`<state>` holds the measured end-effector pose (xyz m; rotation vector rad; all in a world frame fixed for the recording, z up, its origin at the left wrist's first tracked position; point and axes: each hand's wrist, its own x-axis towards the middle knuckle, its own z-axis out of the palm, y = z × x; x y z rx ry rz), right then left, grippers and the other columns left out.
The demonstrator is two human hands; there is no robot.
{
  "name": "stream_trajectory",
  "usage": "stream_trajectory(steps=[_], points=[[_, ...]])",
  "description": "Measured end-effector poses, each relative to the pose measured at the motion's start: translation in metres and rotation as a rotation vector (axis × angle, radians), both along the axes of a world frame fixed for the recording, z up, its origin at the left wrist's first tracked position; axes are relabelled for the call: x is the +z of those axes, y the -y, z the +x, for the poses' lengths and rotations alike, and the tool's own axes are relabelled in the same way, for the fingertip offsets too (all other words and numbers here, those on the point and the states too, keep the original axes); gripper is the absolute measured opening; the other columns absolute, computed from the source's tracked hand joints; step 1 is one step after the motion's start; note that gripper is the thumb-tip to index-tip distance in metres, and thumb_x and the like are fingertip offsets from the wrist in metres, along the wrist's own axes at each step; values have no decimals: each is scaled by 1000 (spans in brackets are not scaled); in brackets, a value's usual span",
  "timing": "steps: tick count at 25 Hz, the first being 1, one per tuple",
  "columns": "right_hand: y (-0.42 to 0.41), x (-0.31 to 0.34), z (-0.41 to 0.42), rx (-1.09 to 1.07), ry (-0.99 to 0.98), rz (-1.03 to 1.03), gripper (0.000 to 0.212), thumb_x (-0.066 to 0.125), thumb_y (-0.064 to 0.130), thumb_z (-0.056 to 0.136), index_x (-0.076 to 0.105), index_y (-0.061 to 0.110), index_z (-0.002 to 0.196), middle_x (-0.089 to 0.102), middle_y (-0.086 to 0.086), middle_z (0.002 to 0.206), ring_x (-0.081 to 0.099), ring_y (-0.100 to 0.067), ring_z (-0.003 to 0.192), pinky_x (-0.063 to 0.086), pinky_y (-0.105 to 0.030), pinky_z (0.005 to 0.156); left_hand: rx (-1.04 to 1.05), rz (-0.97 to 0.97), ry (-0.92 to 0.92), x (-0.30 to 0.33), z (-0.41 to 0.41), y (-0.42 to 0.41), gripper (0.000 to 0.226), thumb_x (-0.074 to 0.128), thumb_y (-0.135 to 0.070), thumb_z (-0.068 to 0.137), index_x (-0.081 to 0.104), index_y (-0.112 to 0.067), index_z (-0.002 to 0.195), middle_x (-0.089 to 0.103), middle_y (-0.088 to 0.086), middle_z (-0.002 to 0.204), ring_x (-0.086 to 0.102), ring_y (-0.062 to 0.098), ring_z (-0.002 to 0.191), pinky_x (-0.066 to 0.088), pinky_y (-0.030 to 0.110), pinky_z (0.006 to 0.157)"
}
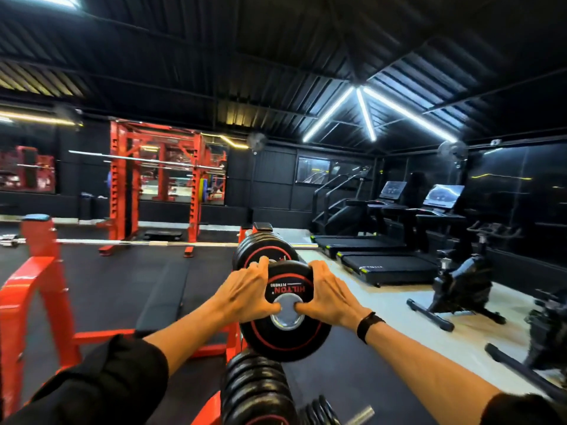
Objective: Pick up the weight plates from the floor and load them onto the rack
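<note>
I hold a black weight plate with red rings and a silver hub in front of me, face toward me. My left hand grips its left edge, thumb by the hub. My right hand grips its right edge the same way. The plate hangs over the red plate rack. Just behind it a stack of black plates sits on an upper peg. Below it several more black plates sit on a lower peg. A bare steel peg sticks out at the bottom right.
A red bench frame stands at the left with a black bench pad beside it. A red power rack with a barbell stands further back. Treadmills and an exercise bike fill the right side.
</note>
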<state>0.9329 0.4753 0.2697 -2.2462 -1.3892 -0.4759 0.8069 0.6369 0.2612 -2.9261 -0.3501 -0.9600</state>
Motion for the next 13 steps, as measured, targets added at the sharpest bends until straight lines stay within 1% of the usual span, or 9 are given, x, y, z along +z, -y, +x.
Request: stream_trajectory(steps=[3,6,8,11,13], points=[[-21,7,37,106,7,-14,65,74,47,68,41,16,115,48,-3,109,59,-25,90,53,-39,76,70,-55,25,0,27,-12,65,63,-63,63,34,-18,102,61,2,95,65,27,74,55,39,65],[-43,7,58,185,-16,6,70,75,49,67,42,15,119,48,-5,113,60,-27,93,54,-42,79,134,-50,19,9,34,-25,70,65,-60,63,39,-14,108,64,7,102,67,31,81,55,41,68],[-52,-3,65,226,-45,3,72,77,50,68,41,15,119,48,-5,115,59,-26,96,54,-40,81,132,-46,-29,6,38,-32,71,67,-60,65,40,-13,111,64,6,103,67,28,81,55,37,68],[-61,-9,74,292,-72,16,73,77,50,68,41,15,120,49,-5,117,59,-24,98,55,-38,82,113,-46,-54,4,40,-40,69,67,-64,66,38,-17,107,64,1,100,66,21,78,54,31,66],[-64,-7,81,311,-70,14,73,78,50,67,41,15,120,48,-4,116,59,-23,97,55,-38,82,113,-55,-58,4,42,-43,67,67,-65,66,36,-18,103,64,0,98,65,22,77,52,31,64]])
